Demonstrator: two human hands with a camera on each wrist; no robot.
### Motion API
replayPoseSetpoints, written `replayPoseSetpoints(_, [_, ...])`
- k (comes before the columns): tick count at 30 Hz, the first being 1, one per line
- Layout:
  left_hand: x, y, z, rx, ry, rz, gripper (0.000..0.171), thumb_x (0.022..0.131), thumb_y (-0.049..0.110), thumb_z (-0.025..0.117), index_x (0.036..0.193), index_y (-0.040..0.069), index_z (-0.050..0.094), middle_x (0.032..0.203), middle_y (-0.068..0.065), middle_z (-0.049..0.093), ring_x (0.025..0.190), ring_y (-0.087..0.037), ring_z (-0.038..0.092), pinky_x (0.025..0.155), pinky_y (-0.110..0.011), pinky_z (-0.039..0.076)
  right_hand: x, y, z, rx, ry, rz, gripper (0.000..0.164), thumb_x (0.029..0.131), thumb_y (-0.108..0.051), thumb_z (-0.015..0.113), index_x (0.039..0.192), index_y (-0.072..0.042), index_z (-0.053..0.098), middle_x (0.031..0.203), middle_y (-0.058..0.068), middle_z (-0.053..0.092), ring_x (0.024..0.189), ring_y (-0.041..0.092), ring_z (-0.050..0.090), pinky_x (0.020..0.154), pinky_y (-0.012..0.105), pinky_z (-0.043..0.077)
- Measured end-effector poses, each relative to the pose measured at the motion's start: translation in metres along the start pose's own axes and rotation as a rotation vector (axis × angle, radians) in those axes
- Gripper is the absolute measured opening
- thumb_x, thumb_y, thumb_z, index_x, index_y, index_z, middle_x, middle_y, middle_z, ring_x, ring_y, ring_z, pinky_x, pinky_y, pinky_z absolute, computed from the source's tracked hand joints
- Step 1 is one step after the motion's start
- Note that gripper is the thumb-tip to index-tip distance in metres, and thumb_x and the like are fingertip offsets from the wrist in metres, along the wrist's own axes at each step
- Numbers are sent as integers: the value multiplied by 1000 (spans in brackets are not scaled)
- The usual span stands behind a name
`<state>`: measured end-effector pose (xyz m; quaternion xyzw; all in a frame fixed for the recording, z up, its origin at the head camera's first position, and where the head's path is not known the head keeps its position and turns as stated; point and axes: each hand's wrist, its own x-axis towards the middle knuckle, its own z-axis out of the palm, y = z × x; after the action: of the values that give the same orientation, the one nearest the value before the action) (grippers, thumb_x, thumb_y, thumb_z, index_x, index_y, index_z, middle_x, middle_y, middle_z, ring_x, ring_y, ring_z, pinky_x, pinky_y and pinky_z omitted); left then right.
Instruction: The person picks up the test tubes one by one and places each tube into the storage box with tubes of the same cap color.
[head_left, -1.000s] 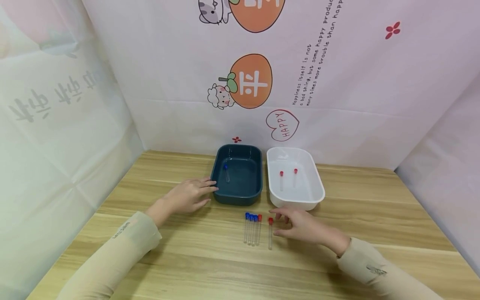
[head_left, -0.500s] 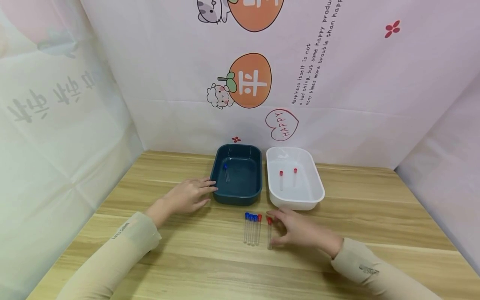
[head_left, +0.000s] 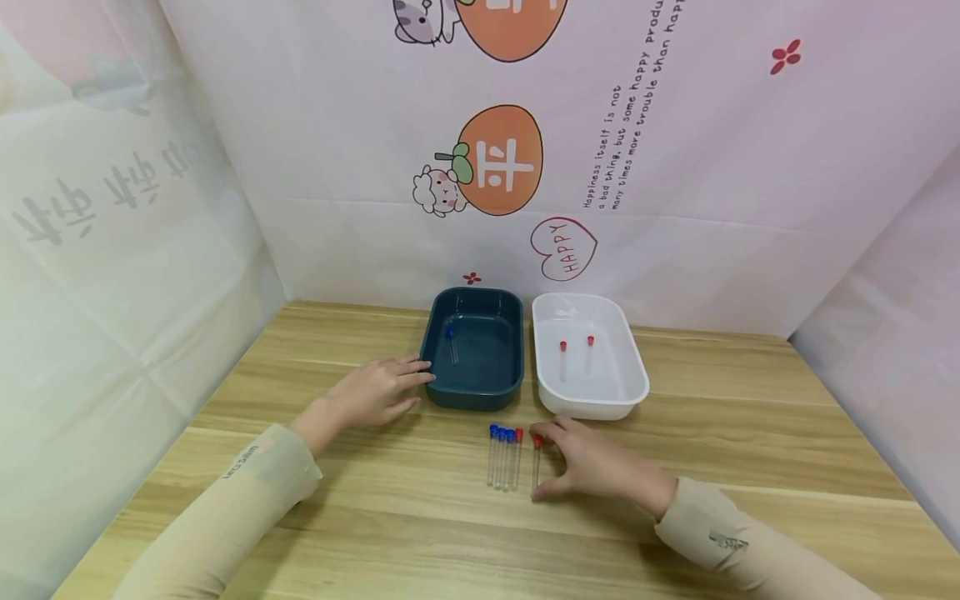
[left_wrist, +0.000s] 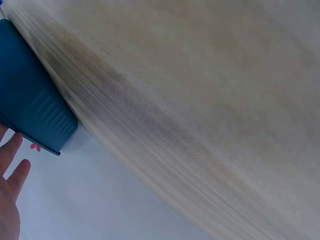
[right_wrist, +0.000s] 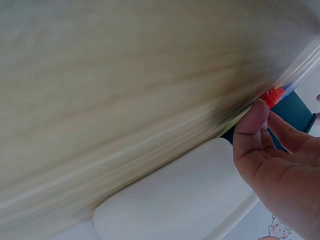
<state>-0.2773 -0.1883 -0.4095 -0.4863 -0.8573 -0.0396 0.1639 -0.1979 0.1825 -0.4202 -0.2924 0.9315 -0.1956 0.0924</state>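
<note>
While right fingers (head_left: 551,430) pinch red-capped tube (head_left: 536,469), left fingers (head_left: 414,380) outstretched, touching teal tray (head_left: 474,402)

Bare counter (head_left: 420,533) leaves room in front of the tube row (head_left: 500,458); behind it, the dark tray (head_left: 483,358) and white tray (head_left: 609,371) bar the way, a slim gap between them

The dark teal rectangular tray (head_left: 483,362) looks like smooth, glossy plastic. Right of it, the white rectangular tray (head_left: 600,383) seems shiny plastic. Before it, capped test tubes (head_left: 510,461) look clear and glossy. Behind it hangs matt, creased cloth (head_left: 360,150).
</note>
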Motion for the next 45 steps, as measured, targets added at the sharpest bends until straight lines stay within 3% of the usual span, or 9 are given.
replayPoseSetpoints(8, [-1, 0, 0, 4, 8, 3, 41, 94, 17, 73, 131, 1, 68, 136, -20, 64, 127, -36, 60, 100, -49, 53, 2, -4, 2, -22, -5, -14, 93, 73, -54, 89, 141, 0, 56, 122, 10, 55, 106, 22, 58, 95, 46, 53])
replayPoseSetpoints(17, [-1, -1, 1, -9, 16, 3, 41, 94, 17, 74, 131, 1, 68, 136, -19, 64, 126, -35, 61, 100, -49, 53, 0, -10, -3, -10, -12, 17, 92, 72, -49, 91, 137, 5, 55, 123, 12, 57, 111, 30, 59, 99, 50, 51])
replayPoseSetpoints(25, [-1, -2, 1, -14, 20, 7, 41, 93, 17, 75, 131, 1, 69, 135, -20, 64, 126, -35, 61, 99, -49, 54, 0, -11, -3, -28, -3, 71, 107, 67, -58, 91, 140, 10, 52, 131, 23, 55, 119, 39, 57, 103, 53, 49])
replayPoseSetpoints(34, [-2, -2, 2, -8, 11, 4, 42, 93, 17, 75, 132, 1, 68, 136, -21, 63, 126, -35, 61, 99, -49, 54, 3, -10, 1, -40, -5, 77, 105, 67, -59, 90, 140, 7, 53, 127, 17, 55, 115, 33, 58, 102, 50, 49])
replayPoseSetpoints(45, [-2, -1, 0, -10, 19, 3, 41, 93, 17, 75, 131, 2, 68, 136, -19, 64, 126, -34, 61, 99, -48, 54, 5, -11, 3, -53, -18, 98, 99, 72, -53, 91, 139, 9, 53, 125, 18, 53, 114, 32, 58, 102, 49, 49])
